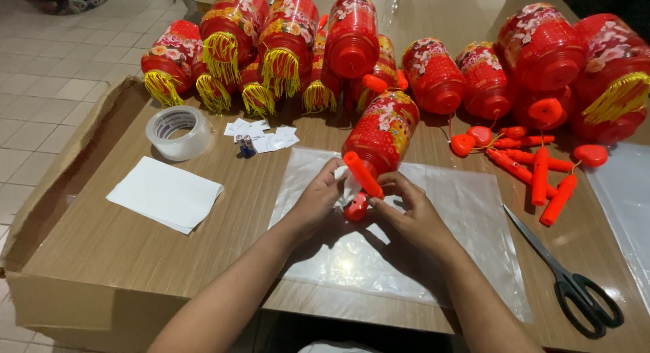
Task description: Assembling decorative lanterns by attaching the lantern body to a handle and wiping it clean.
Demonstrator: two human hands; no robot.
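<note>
A glossy red plastic lantern (380, 133), cylindrical and printed with flowers, is laid on a clear crinkled plastic sheet (467, 211) at the middle of the wood-grain table (101, 245). Its smooth orange-red handle stick (362, 175) and a small white paper slip (342, 173) are pinched between the closed fingers of the left hand (318, 199) and right hand (414, 214), both wrists being angled inward. Black-handled scissors (575, 285) are seen to the right.

Bright, even indoor light falls from overhead, leaving a white glare patch on the clear plastic sheet (352, 261) between the forearms, soft shadows under the hands, mild wide-angle bending at the edges, and generally sharp focus.
</note>
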